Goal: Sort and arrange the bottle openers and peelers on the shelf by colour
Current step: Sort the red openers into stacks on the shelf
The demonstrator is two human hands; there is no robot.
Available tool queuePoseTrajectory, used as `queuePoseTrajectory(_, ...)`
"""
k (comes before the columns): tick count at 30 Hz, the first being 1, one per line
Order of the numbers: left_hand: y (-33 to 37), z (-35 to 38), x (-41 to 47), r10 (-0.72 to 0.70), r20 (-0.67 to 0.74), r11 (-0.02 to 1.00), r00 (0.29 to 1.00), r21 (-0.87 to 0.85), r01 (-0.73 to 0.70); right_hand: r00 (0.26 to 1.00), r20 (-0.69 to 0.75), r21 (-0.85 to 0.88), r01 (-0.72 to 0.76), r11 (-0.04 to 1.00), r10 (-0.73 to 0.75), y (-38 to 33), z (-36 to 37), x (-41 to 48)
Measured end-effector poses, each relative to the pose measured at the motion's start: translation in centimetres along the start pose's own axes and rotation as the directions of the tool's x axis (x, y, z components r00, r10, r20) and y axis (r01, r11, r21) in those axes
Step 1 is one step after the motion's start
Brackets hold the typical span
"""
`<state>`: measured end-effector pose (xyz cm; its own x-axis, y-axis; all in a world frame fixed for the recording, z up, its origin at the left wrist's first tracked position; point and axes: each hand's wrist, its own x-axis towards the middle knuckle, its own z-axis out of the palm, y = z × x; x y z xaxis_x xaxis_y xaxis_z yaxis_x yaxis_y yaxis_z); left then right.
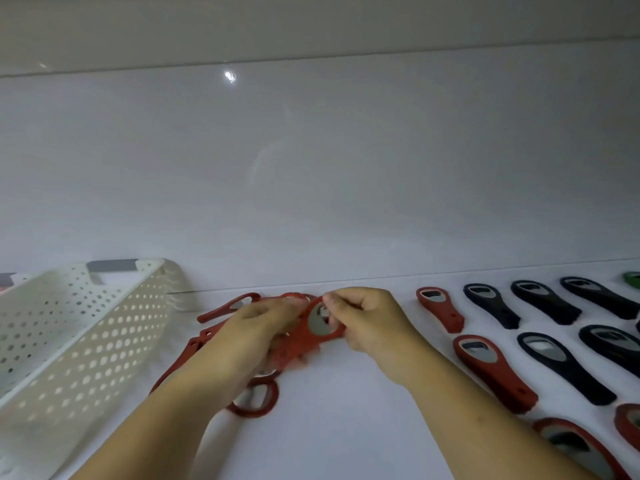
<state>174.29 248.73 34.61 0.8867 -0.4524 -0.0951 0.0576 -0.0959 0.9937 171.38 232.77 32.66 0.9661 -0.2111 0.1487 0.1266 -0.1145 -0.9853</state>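
Note:
A heap of red bottle openers (221,308) lies on the white shelf (346,403) in the middle. My left hand (256,327) rests on the heap with fingers curled round several of them. My right hand (367,317) pinches the round metal-lined head of one red opener (320,329), lifted above the heap. To the right, red openers (440,308) and black openers (491,304) lie in neat rows, heads pointing to the back. A green tool (632,278) shows at the far right edge.
A white perforated plastic basket (79,327) with a grey handle stands at the left, close to the heap. The glossy white back wall (311,168) rises right behind the shelf. Bare shelf surface lies between my forearms at the front.

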Motion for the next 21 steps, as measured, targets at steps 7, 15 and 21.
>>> queuePoseTrajectory(7, -0.4, -0.3, 0.8, -0.032, -0.067, 0.981, 0.997, -0.192, 0.018, 0.997, -0.034, -0.158, -0.08, 0.984, 0.075, 0.8, 0.8, -0.1)
queuePoseTrajectory(15, -0.1, -0.4, 1.2, -0.134, -0.078, 0.868, 0.988, -0.49, 0.079, 0.999, -0.033, -0.748, -0.007, 0.663, -0.027, 1.9, 2.7, 0.1)
queuePoseTrajectory(21, -0.2, -0.7, 1.9, -0.098, -0.254, 0.861, 0.962, -0.506, -0.046, 0.995, -0.097, -0.609, -0.088, 0.788, 0.037, 2.5, 2.0, 1.1)
